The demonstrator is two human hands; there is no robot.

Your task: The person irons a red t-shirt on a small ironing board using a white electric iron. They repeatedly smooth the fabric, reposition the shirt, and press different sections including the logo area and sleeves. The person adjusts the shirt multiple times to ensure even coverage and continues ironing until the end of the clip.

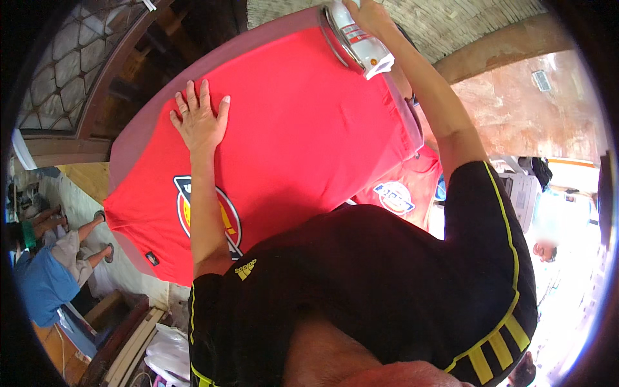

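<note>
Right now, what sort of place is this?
Likely a small garment workshop or home laundry area: an ironing board, an iron in the right hand, and red printed fabric spread out.

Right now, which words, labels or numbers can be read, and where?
Wording left uncopied; print stands here:
Red garment: emblem with lettering, partly behind the left forearm.
Dark tag on it: too small to read.
Second red garment: blue-and-white emblem with lettering.
Black shirt: yellow chest logo with lettering.
Iron: markings unreadable.
</note>
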